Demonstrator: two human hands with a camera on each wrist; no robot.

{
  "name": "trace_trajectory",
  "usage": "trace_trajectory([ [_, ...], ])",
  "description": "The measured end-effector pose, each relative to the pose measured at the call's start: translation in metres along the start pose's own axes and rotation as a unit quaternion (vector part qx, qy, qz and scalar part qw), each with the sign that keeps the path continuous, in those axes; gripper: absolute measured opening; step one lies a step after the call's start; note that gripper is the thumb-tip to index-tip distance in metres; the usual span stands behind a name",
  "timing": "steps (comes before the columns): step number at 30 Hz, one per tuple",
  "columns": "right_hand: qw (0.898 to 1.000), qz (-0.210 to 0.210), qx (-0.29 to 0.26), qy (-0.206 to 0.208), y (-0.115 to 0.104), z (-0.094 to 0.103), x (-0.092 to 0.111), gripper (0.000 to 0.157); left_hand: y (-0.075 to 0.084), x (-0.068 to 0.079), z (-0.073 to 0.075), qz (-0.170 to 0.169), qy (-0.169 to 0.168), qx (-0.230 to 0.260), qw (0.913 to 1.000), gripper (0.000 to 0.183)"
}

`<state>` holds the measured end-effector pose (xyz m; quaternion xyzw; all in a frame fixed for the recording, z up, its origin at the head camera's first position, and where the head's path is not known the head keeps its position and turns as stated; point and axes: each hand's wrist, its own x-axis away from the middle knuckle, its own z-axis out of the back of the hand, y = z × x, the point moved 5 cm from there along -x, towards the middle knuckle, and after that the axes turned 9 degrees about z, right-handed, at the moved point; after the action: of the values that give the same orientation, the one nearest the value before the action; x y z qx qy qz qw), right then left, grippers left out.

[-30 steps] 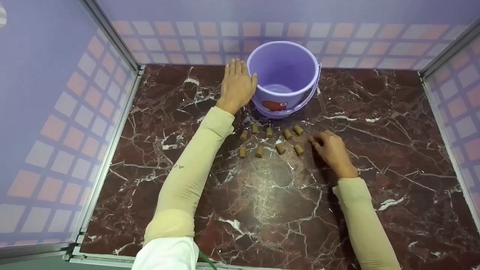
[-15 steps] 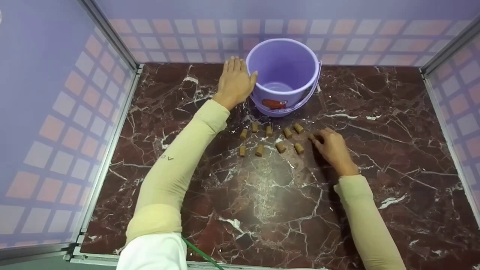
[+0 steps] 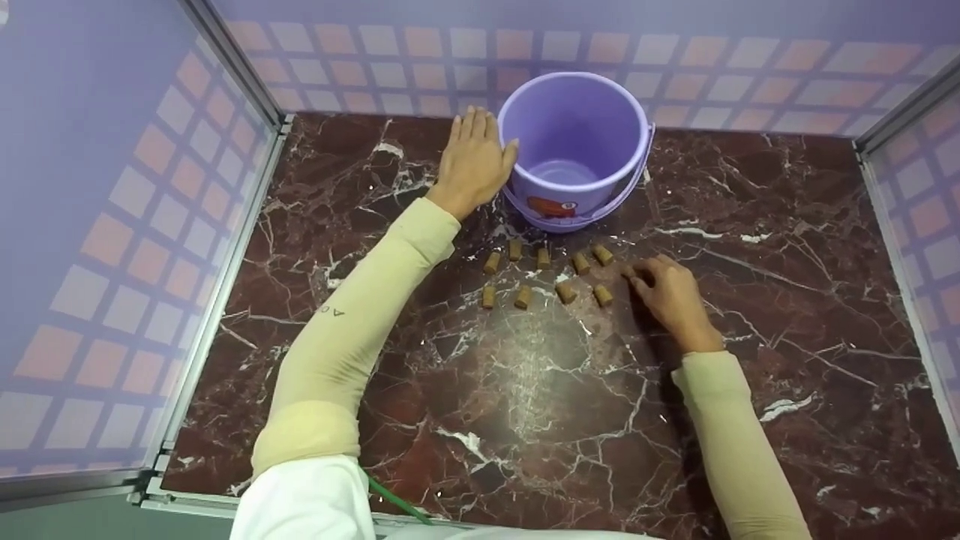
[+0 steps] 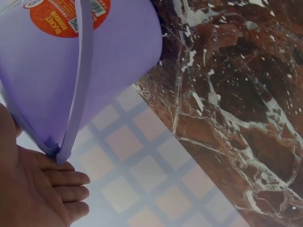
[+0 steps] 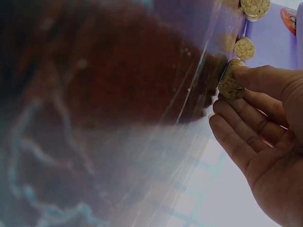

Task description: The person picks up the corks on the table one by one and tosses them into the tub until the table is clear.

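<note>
A purple bucket [image 3: 562,199] stands upright at the back of the table, its inside showing bare. My left hand [image 3: 474,161] rests against its left side with fingers straight, thumb at the rim. In the left wrist view, those fingers [image 4: 66,189] extend past the joint of the bucket handle [image 4: 81,90]. To the right of the loose corks, my right hand [image 3: 670,296] is low over the table. Between its thumb and fingers it pinches a cork [image 5: 232,80], as the right wrist view shows. Several more corks [image 3: 523,297] lie in two loose rows in front of the bucket.
The dark red marbled table [image 3: 525,420] is bounded by tiled-pattern panels at the back [image 3: 360,71], left [image 3: 112,247] and right. Metal rails run along the panel edges. A green cord [image 3: 397,499] crosses the front edge near the left sleeve.
The head view has shifted slightly, and the left forearm has swung a little outward to the left. Both hands, the bucket and the corks keep their places.
</note>
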<state>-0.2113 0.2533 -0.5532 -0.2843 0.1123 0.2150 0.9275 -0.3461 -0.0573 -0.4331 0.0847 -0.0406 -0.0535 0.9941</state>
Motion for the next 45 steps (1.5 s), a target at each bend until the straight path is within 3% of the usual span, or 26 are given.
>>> trace_trajectory([
  [27, 1.000, -0.006, -0.013, 0.013, 0.001, 0.002, 0.001, 0.017, 0.009, -0.004, -0.005, 0.026, 0.033, 0.018, 0.9990, 0.072],
  [45, 0.998, 0.007, -0.009, 0.062, -0.006, 0.025, -0.013, 0.018, 0.012, -0.004, -0.004, 0.026, 0.028, 0.007, 0.9992, 0.072],
])
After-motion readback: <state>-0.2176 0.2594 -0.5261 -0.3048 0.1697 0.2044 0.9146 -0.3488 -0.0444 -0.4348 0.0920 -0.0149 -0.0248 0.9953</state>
